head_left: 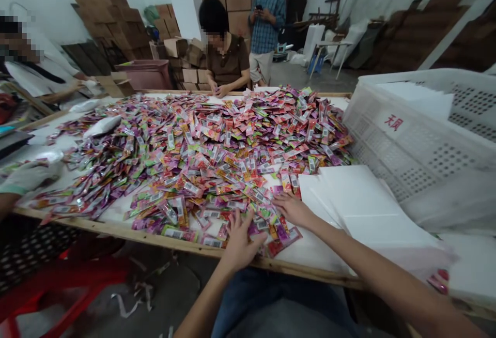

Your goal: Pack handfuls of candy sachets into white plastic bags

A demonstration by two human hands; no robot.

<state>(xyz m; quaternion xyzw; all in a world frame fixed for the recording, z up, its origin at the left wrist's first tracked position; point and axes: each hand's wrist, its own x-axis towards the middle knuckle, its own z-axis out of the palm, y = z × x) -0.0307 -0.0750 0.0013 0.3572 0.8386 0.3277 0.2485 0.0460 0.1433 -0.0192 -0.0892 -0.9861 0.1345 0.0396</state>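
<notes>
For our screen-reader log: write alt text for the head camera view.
The left hand and right hand touch a heap of colourful barcoded sachets on a wood-edged white table, beside white sheets and a perforated white plastic crate.

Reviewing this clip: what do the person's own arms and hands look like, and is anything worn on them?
The left hand and right hand are bare, without gloves, and no watch or bracelet shows at either wrist. The forearms are bare too, with no sleeve in view. Blue jeans show below them.
</notes>
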